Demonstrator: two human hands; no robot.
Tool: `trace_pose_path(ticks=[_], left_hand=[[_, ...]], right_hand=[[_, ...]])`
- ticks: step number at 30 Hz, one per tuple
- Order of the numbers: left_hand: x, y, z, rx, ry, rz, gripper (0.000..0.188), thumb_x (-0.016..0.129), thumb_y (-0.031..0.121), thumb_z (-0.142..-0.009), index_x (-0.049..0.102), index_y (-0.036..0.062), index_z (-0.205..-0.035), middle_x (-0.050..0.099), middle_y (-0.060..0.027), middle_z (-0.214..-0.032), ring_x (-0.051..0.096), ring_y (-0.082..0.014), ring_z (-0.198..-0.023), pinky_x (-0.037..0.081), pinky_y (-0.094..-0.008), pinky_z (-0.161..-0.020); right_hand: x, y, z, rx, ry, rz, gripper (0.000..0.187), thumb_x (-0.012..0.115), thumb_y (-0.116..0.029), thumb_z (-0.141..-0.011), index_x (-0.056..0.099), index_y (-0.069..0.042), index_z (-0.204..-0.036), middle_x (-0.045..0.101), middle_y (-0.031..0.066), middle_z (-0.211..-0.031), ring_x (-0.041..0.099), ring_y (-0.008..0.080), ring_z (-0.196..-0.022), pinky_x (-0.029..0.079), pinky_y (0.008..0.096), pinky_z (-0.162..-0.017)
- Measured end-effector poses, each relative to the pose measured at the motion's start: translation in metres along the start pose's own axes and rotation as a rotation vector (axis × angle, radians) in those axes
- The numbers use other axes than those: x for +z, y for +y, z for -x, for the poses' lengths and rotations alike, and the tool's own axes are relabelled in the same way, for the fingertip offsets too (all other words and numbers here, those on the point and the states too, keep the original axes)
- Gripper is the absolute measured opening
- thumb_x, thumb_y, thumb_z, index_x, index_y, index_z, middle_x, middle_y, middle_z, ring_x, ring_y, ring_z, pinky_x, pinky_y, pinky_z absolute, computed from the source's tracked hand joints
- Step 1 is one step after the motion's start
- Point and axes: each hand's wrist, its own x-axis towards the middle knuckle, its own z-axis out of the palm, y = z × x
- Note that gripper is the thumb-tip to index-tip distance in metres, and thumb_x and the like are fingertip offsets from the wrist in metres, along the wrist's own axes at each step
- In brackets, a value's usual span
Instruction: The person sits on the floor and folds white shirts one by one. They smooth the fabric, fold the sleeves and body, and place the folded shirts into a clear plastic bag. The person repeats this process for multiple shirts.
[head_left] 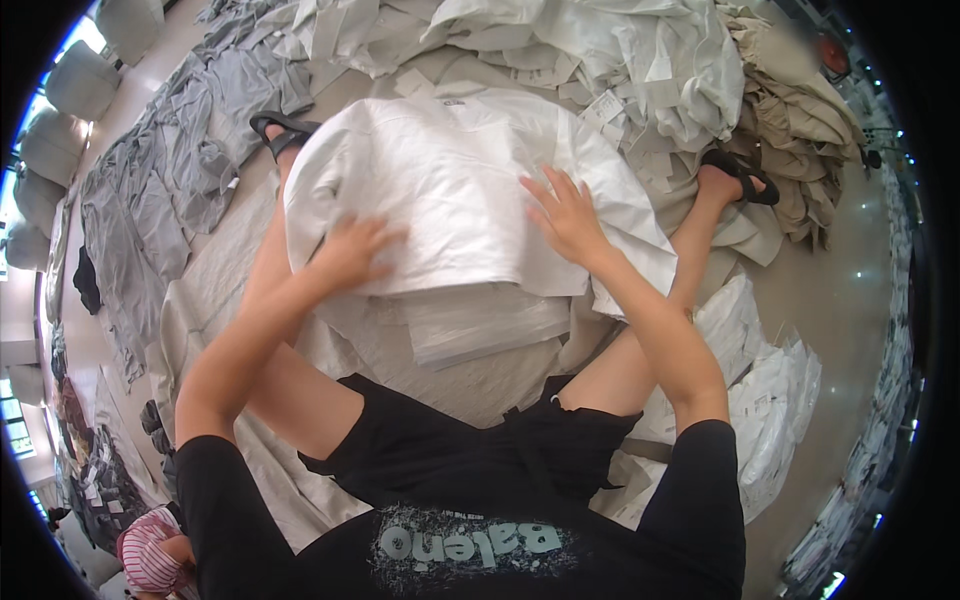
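A white long-sleeved garment (450, 200) lies spread between my legs, its collar at the far end and its hem toward me. My left hand (352, 252) is over its left side, fingers spread and smeared by motion. On the right part of the garment rests my right hand (565, 215), its fingers apart and holding nothing. Clear plastic packaging (485, 325) sticks out from under the near hem, lying on a pale cloth sheet (400, 365).
White garments (640, 60) with paper tags are heaped at the far side. Grey garments (150, 210) lie to the left, beige ones (795, 120) at the far right. Plastic-wrapped packs (770, 400) sit by my right leg. Another person (150, 550) is at the lower left.
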Motion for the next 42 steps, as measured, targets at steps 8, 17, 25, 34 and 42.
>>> trace_pose_path(ticks=[8,17,25,34,42], left_hand=[[-0.045,-0.001,0.010,-0.423,-0.652,0.244,0.063,0.081,0.048,-0.091,0.064,0.0125,-0.141,0.066,-0.0175,-0.140,0.061,-0.0348,-0.132,0.049,-0.0480,-0.108],[-0.028,-0.117,0.037,-0.743,0.103,-0.049,0.045,0.072,0.026,-0.094,0.063,-0.0033,-0.127,0.073,-0.0230,-0.116,0.068,-0.0393,-0.109,0.053,-0.0533,-0.094],[-0.132,-0.057,0.049,-0.653,0.327,1.018,0.049,0.069,0.009,-0.089,0.061,-0.0042,-0.136,0.070,-0.0091,-0.117,0.063,-0.0145,-0.110,0.050,-0.0319,-0.096],[-0.188,0.056,-0.105,-0.565,0.378,1.000,0.060,0.078,0.018,-0.085,0.059,-0.0041,-0.137,0.070,-0.0142,-0.113,0.068,-0.0209,-0.096,0.056,-0.0356,-0.085],[-0.087,0.060,-0.138,-0.188,0.381,1.111,0.025,0.070,0.014,-0.106,0.068,-0.0026,-0.125,0.073,-0.0070,-0.102,0.073,-0.0167,-0.097,0.060,-0.0341,-0.087]], right_hand=[[0.009,0.104,0.054,0.339,-0.412,0.266,0.064,0.067,-0.031,-0.099,0.052,-0.017,-0.160,0.049,0.0182,-0.164,0.040,0.0398,-0.155,0.027,0.0595,-0.129],[0.105,-0.076,-0.133,0.009,0.237,-0.410,0.065,0.049,0.004,-0.093,0.047,0.003,-0.158,0.048,0.0222,-0.164,0.042,0.0374,-0.155,0.031,0.0477,-0.130],[0.186,-0.158,-0.214,0.153,0.024,-0.201,0.065,0.046,-0.036,-0.109,0.037,-0.011,-0.169,0.030,0.0142,-0.178,0.021,0.0353,-0.166,0.012,0.0598,-0.134],[0.195,-0.130,-0.199,0.077,-0.086,-0.574,0.079,0.046,-0.064,-0.108,0.040,-0.013,-0.169,0.035,0.0141,-0.176,0.032,0.0339,-0.162,0.023,0.0540,-0.133],[0.078,-0.003,0.003,1.055,0.323,-2.425,0.080,0.052,-0.063,-0.108,0.045,-0.006,-0.164,0.046,0.0157,-0.168,0.045,0.0344,-0.155,0.035,0.0509,-0.128]])
